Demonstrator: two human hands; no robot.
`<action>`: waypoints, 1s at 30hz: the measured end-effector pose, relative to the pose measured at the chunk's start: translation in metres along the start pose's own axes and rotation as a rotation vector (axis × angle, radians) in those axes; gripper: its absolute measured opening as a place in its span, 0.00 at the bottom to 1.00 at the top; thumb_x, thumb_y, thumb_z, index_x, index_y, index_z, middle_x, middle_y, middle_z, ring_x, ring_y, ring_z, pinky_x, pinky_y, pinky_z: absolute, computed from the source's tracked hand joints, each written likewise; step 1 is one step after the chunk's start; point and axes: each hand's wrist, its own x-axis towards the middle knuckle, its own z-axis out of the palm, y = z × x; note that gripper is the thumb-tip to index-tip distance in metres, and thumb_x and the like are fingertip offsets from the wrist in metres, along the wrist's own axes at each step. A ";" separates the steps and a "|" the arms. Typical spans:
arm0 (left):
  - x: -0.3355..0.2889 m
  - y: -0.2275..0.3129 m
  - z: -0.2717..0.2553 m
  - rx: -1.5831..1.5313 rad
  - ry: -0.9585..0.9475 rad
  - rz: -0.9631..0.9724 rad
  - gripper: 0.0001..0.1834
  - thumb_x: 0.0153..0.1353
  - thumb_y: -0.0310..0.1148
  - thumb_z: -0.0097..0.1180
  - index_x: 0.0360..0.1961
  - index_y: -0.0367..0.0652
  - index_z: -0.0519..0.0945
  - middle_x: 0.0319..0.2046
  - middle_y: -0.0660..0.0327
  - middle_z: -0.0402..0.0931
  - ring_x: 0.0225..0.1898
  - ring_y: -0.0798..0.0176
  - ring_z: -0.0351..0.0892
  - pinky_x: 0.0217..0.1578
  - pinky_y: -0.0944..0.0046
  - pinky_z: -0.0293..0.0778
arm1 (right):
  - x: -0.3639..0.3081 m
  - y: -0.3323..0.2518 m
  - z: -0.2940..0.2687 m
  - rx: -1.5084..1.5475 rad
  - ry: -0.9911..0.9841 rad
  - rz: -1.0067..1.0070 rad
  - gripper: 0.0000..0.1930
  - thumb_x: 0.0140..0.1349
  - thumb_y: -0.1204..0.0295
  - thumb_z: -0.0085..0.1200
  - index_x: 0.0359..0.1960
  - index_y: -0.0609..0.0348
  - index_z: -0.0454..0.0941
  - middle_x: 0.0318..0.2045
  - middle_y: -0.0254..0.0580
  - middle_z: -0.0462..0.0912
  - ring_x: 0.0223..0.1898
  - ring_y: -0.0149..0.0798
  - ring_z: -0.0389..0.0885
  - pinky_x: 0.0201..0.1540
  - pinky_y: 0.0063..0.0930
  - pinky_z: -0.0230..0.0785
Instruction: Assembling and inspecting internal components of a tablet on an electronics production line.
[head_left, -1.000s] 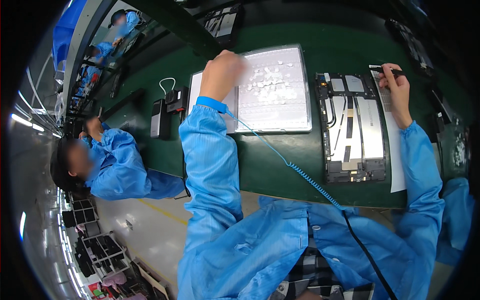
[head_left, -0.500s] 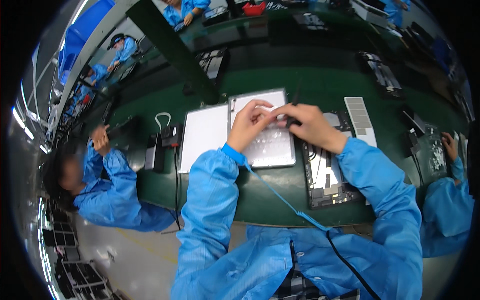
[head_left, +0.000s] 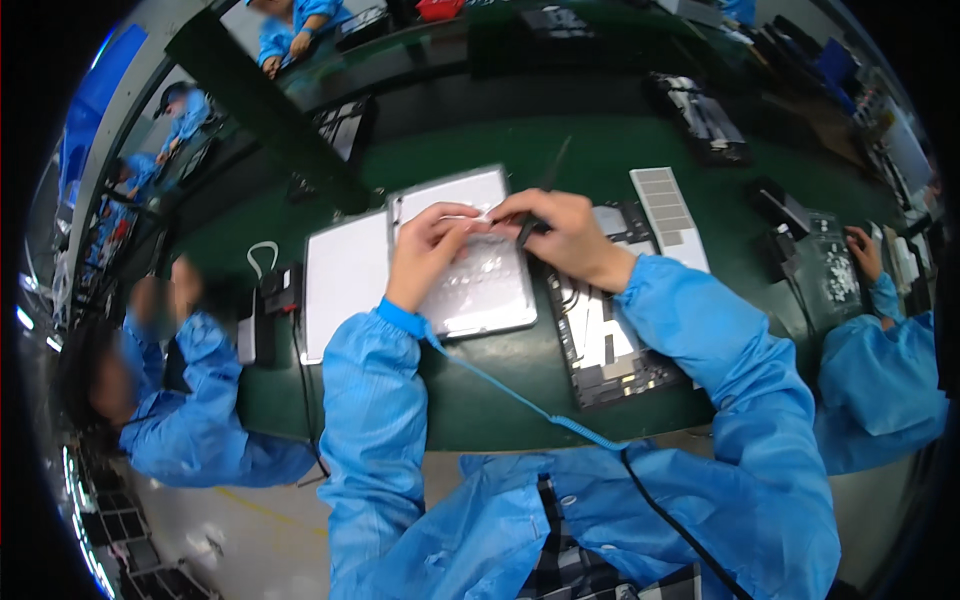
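Observation:
My left hand (head_left: 425, 250) is closed, with thumb and fingers pinching a small whitish piece (head_left: 484, 217) too small to name. My right hand (head_left: 575, 238) meets it there, its fingertips on the same piece. Tucked in the right hand is a slim black pointed tool (head_left: 550, 170), its thin end sticking up past the knuckles. Below both hands lies a clear plastic sheet (head_left: 475, 280) of small parts on a white panel (head_left: 513, 310). A blue wrist strap (head_left: 402, 318) with a coiled cord circles my left wrist.
Left of the panel lies another white board (head_left: 342, 285), beside a small black and red box (head_left: 282, 290). An opened device chassis (head_left: 610, 345) and a label sheet (head_left: 668, 212) are on the right. Co-workers (head_left: 205, 400) sit on both sides. A green post (head_left: 270, 115) rises at the far left.
The whole view has shifted, so the table things appear further left. My hands stay together over the panel, fingertips still on the small piece, and the black tool remains in the right hand.

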 end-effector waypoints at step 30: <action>-0.006 0.008 0.006 -0.018 -0.064 -0.038 0.06 0.66 0.28 0.56 0.38 0.34 0.79 0.33 0.60 0.84 0.35 0.73 0.80 0.35 0.74 0.72 | 0.000 -0.005 0.000 0.207 -0.035 0.116 0.08 0.56 0.82 0.64 0.36 0.63 0.78 0.33 0.42 0.85 0.40 0.37 0.87 0.41 0.25 0.80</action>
